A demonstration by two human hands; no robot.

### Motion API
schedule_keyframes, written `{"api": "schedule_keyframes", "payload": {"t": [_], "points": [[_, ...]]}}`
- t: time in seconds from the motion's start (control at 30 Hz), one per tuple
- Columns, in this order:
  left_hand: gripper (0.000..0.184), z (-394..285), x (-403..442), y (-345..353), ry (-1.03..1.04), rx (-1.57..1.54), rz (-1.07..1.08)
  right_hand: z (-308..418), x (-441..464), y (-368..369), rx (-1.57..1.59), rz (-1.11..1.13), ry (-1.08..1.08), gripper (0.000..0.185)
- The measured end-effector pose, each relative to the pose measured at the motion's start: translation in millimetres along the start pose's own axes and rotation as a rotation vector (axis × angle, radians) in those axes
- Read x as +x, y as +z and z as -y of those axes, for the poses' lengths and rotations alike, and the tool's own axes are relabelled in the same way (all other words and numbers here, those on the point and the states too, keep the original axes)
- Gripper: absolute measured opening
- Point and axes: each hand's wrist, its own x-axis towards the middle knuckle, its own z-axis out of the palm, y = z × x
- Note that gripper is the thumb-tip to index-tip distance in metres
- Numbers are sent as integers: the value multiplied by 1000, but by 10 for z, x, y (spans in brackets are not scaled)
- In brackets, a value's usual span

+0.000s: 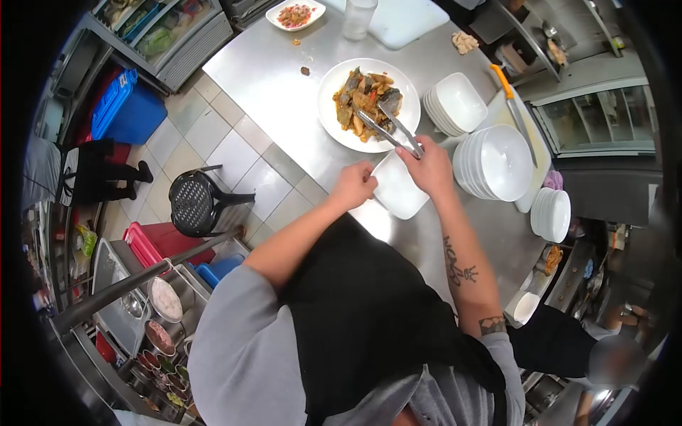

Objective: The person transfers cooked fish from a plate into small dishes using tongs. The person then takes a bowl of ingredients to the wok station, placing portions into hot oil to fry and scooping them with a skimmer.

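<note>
My right hand (428, 167) is closed round the handle end of metal tongs (399, 131). The tips of the tongs reach into a cooked dish of brown and orange pieces (366, 96) on a round white plate (329, 117). Just below that plate lies a white squarish dish (399, 190), between my hands. My left hand (353, 186) is at its left edge with the fingers curled; whatever they pinch, if anything, is too small to make out.
Stacked square bowls (458, 103) and round bowls (503, 163) stand right of the plate. An orange-handled knife (513, 106) lies on a cutting board (543, 153). Beyond are a small dish (295, 15) and a glass (359, 20). Other people stand at far left and lower right.
</note>
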Motion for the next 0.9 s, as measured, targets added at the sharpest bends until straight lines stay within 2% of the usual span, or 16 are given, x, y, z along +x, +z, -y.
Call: {"api": "schedule_keyframes", "payload": {"t": [0.17, 0.33, 0.43, 0.53, 0.63, 0.73, 0.9], "points": [[18, 112, -333, -363, -86, -3, -58, 49, 285, 55, -88, 88, -21, 45], [20, 179, -391, -409, -166, -150, -42, 2, 416, 116, -116, 135, -20, 43], [21, 172, -339, -361, -164, -209, -38, -185, 476, 155, 28, 117, -33, 41], [22, 183, -266, -276, -161, -279, -28, -431, 520, 202, 341, 199, 76, 38], [23, 163, -186, -223, -173, -290, 6, -545, 385, 155, 558, 147, 106, 34], [24, 113, -136, -195, -173, -306, 31, -472, 77, -153, 659, 162, 176, 30], [26, 118, -94, -198, -183, -345, 62, -618, -586, -475, 580, 216, 225, 32]]}}
